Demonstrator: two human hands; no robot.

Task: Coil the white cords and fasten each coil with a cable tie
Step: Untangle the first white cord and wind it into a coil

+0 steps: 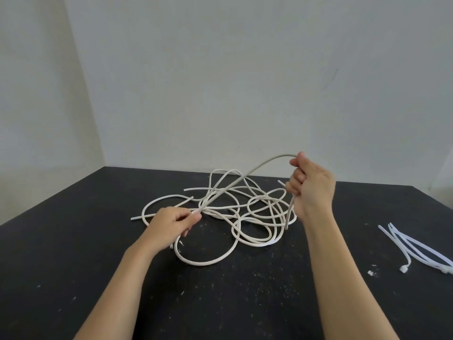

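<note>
**Now: both hands on one strand of the tangle**

Loosely heaped, the white cords (255,212) lie in overlapping loops at the middle of the dark, speckled table (73,253), toward its far edge, with one big loop spilling nearer the person and a few loose ends poking out to the left.

The right hand (311,190) is raised above the right side of the heap. Its fingers are curled tight round a lifted strand (245,176), which comes out of the top of the fist, arches over to the left and slopes down into the pile. A short end of the same cord hangs straight down below the fist, its tip near the loops.

The left hand (171,223) sits low at the left edge of the tangle, just above the tabletop. Thumb and fingertips are pinched together on the cord where the lifted strand meets the heap; the other fingers are curled in beneath.

The cable ties (416,249), pale and translucent, lie in a small bunch on the table well off to the right, apart from the cords and from both hands. A plain pale wall (245,69) stands behind the table.
</note>
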